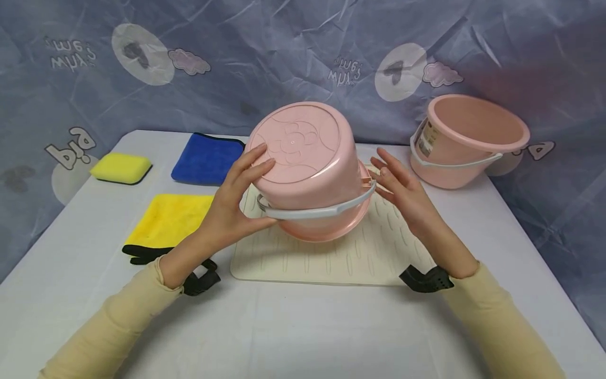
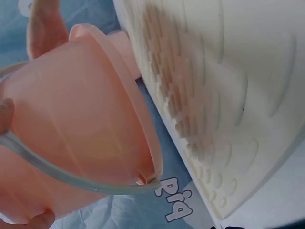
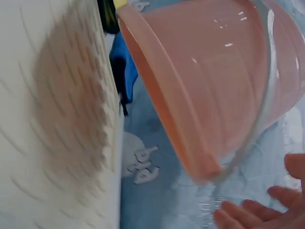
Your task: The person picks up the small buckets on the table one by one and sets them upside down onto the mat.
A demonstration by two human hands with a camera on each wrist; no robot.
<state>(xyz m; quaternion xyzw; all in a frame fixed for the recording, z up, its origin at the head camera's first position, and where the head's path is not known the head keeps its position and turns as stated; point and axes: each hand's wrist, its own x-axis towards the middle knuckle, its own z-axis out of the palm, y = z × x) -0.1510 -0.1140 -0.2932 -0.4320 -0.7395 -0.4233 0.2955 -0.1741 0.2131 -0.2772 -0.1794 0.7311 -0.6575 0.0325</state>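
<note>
A pink bucket (image 1: 303,152) is tipped upside down above the cream ribbed mat (image 1: 279,266), its flower-patterned base facing up. My left hand (image 1: 229,202) grips it from the left, two fingers lying over the base and the thumb along the grey handle (image 1: 322,211). To its right, my right hand (image 1: 404,197) has fingers spread close to the joint where the handle meets the rim. In the left wrist view the bucket (image 2: 81,109) has its mouth toward the mat, clear of it. The right wrist view shows fingers (image 3: 243,214) just below the handle's end.
A second pink bucket (image 1: 454,166) with a grey handle leans at the back right. On the left lie a yellow sponge (image 1: 122,167), a folded blue cloth (image 1: 203,163) and a yellow cloth (image 1: 170,218) with black edging. A patterned grey-blue curtain (image 1: 284,63) hangs behind the table.
</note>
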